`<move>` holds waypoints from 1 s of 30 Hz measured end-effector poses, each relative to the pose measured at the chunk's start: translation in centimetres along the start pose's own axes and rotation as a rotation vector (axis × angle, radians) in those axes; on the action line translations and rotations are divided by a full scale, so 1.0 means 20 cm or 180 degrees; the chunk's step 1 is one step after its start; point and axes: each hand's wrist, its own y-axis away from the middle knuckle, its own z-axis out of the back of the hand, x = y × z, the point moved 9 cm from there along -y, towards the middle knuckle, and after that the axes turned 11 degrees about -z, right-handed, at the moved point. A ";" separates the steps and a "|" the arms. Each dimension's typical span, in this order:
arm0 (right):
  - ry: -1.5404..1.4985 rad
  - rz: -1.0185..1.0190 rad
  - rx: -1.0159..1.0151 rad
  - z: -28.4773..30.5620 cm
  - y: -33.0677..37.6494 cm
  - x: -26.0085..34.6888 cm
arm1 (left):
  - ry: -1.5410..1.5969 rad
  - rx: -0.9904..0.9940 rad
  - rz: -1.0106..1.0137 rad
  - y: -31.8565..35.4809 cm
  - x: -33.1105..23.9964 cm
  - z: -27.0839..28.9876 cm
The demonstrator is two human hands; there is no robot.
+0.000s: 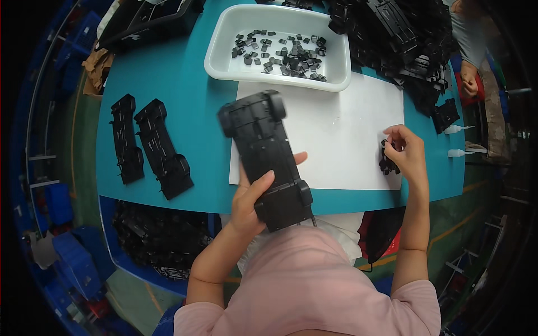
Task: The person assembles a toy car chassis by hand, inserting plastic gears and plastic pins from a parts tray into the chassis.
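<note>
My left hand (251,203) is closed around a long black plastic toy car chassis (263,154), tilted above the front of a white paper sheet (336,140). The thumb lies across its face, and fingertips show past its right edge. At the sheet's right edge my right hand (408,154) bends over a small heap of black plastic parts (386,162). Its thumb and fingers curl together against the heap; whatever lies between them is too small to name. To the left, two similar black chassis pieces (128,140) (162,148) lie side by side on the teal table (207,123).
A white tub (277,79) of small dark clips stands at the back. Black chassis parts (392,33) are heaped at the back right, near two small white bottles (455,129). A blue crate (112,246) of black parts sits below the table. Another person's hand (469,78) shows far right.
</note>
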 end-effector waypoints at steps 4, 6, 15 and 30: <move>-0.1455 -0.0185 0.1187 -0.09 0.08 0.05 | -0.0120 -0.0351 -0.0646 0.01 -0.09 -0.02; -0.1961 0.0197 0.1802 -0.17 0.16 0.15 | -0.0213 -0.0253 -0.0619 0.00 -0.07 0.00; -0.3679 -0.0032 0.3747 -0.45 0.39 0.27 | -0.2831 0.1917 -0.1720 0.17 -0.18 -0.27; -0.3816 -0.0384 0.3808 -0.53 0.36 0.39 | -0.1360 -0.0036 -0.0974 0.10 -0.07 0.09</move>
